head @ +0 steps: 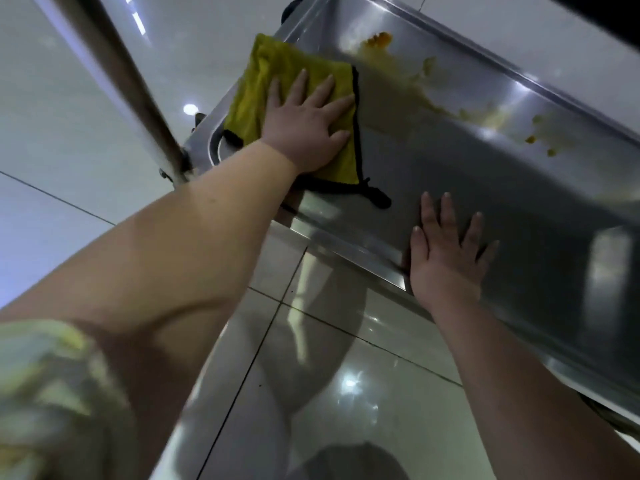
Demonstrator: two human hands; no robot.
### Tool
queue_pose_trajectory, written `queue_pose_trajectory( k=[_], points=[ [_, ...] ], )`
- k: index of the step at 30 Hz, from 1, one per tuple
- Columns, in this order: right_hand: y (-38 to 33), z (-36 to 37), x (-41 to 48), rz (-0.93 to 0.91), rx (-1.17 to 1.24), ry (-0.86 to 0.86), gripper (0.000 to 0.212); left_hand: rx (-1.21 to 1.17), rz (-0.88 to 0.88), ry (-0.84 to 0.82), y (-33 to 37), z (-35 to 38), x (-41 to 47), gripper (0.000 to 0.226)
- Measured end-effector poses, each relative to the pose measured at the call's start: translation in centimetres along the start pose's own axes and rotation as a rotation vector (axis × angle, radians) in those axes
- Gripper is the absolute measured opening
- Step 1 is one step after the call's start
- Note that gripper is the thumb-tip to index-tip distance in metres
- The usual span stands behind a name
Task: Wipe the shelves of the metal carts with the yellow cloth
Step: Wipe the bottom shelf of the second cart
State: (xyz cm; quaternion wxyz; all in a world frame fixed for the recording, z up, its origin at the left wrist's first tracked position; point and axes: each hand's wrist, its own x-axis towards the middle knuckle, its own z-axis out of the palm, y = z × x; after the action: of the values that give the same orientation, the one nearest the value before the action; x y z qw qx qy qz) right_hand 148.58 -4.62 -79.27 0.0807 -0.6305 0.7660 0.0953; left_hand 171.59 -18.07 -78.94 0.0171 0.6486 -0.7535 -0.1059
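A yellow cloth (263, 84) with a black edge lies flat on the left end of a metal cart shelf (467, 188). My left hand (308, 123) presses down on the cloth with its fingers spread. My right hand (446, 251) lies flat and bare on the shelf near its front rim, holding nothing. A yellowish smear with orange bits (415, 77) runs along the far side of the shelf, to the right of the cloth.
A metal post of the cart (117, 74) rises at the shelf's left corner. Glossy grey floor tiles (346, 375) lie below and in front of the shelf. A black cart wheel (291, 8) shows at the far corner.
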Motion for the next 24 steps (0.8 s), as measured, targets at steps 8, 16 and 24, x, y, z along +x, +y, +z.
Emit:
queue_pose_trajectory(
  k=[8, 16, 24],
  points=[
    [0.8, 0.3, 0.3, -0.04, -0.024, -0.027, 0.05, 0.025, 0.328, -0.087, 15.0, 2.0, 2.7, 0.056],
    [0.8, 0.5, 0.0, -0.027, 0.089, 0.055, 0.052, 0.004, 0.224, 0.004, 6.7, 0.9, 4.0, 0.06],
    [0.2, 0.3, 0.0, -0.03, 0.055, 0.041, 0.055, 0.077, -0.034, 0.02, 2.5, 0.0, 4.5, 0.061]
  ],
)
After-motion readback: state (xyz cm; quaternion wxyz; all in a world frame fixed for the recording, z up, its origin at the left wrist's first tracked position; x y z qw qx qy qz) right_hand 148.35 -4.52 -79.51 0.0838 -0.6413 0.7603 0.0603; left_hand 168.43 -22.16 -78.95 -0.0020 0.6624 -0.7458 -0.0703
